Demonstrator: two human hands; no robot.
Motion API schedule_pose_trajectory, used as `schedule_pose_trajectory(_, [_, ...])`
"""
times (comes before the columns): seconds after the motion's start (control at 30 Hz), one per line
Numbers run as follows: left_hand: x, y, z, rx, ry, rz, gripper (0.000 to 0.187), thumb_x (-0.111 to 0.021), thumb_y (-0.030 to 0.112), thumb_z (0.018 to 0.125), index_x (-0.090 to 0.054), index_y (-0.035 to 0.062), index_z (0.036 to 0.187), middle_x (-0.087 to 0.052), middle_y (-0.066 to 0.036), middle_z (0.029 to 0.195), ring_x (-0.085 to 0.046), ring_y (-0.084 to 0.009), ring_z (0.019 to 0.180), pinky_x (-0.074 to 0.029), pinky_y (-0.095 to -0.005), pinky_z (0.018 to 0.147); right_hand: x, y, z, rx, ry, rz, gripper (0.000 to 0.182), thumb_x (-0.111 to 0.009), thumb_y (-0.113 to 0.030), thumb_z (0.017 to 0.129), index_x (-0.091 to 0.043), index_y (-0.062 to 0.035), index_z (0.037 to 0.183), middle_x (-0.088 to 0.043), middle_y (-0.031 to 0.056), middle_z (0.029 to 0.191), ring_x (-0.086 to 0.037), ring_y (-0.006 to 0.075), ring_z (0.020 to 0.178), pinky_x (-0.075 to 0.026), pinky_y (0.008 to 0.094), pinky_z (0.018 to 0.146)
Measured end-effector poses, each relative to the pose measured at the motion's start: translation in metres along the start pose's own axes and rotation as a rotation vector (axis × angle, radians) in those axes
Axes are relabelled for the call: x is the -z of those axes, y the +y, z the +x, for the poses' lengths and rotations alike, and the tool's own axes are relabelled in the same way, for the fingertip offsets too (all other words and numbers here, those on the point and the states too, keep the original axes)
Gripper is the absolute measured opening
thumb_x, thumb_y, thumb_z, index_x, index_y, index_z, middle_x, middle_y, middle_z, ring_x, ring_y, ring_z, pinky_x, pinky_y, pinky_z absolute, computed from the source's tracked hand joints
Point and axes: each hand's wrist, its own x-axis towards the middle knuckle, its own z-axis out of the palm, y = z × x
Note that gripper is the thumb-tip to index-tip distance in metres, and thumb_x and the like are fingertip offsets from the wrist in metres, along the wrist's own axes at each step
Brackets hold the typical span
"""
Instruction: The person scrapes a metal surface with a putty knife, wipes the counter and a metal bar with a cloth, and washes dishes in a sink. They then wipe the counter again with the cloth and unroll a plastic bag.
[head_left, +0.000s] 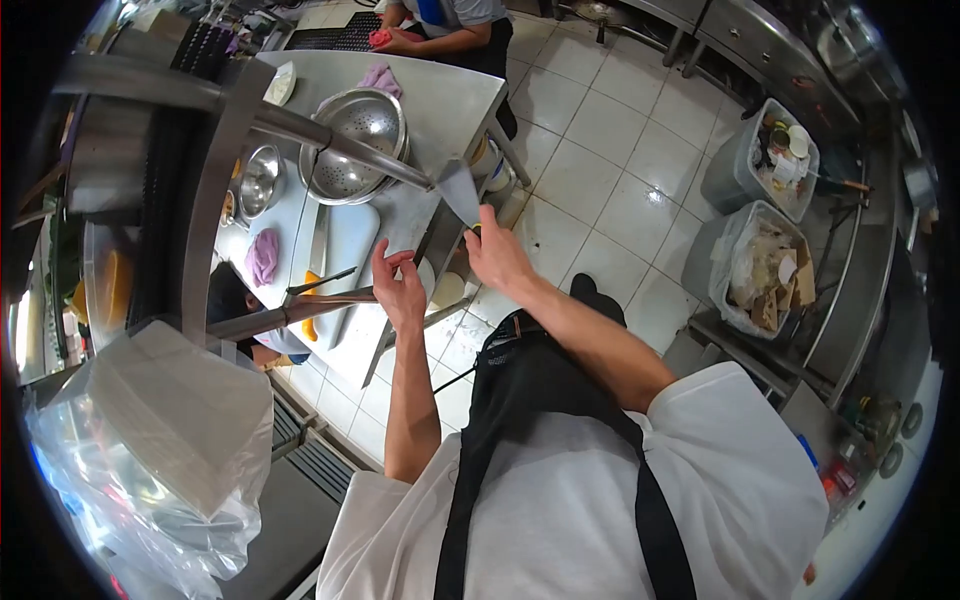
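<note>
My right hand (498, 256) is closed round the handle of a metal scraper (460, 193), its flat blade pointing up and to the left. The blade overlaps the end of a metal shelf rail (345, 145) in this view. Left of it, my left hand (401, 288) is raised with the fingers loosely bent and apart, nothing in them. It is nearest to the end of a lower metal bar (290, 316). Behind that lies a white cutting board (345, 262) with a knife (319, 240) on it.
Beyond the rails, a large colander (355, 140), a steel bowl (261, 178) and a pink cloth (263, 257) rest on the steel table (450, 92). Another person (455, 35) works at its far end. Lined bins (765, 270) with waste stand right. Plastic bags (150, 440) hang close left.
</note>
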Motion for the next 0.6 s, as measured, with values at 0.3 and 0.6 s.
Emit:
schedule_pose_trajectory(0.3, [0.028,0.003,-0.030,0.034,0.031,0.048,0.035,-0.053,0.000,0.088,-0.055,-0.0002,0.123,-0.070,-0.010,0.089,-0.065,-0.0197,0.085,-0.050,-0.0365,0.085,0.045,0.015,0.041,-0.070,0.170,0.121,0.042,-0.050,-0.022,0.094,-0.033,0.0042,0.121,-0.063,0.0352,0.090,-0.061,0.0532,0.087,-0.046,0.0575,0.083])
schedule_pose_trajectory(0.6, [0.002,0.028,-0.038,0.075,-0.069,0.062,0.034,-0.053,0.004,0.090,-0.056,-0.0006,0.124,-0.070,-0.010,0.096,-0.063,-0.0166,0.090,-0.048,-0.0310,0.086,0.038,0.025,0.064,0.108,0.088,-0.280,0.024,-0.045,-0.010,0.093,-0.039,0.0040,0.112,-0.064,0.0301,0.085,-0.063,0.0487,0.081,-0.049,0.0564,0.074])
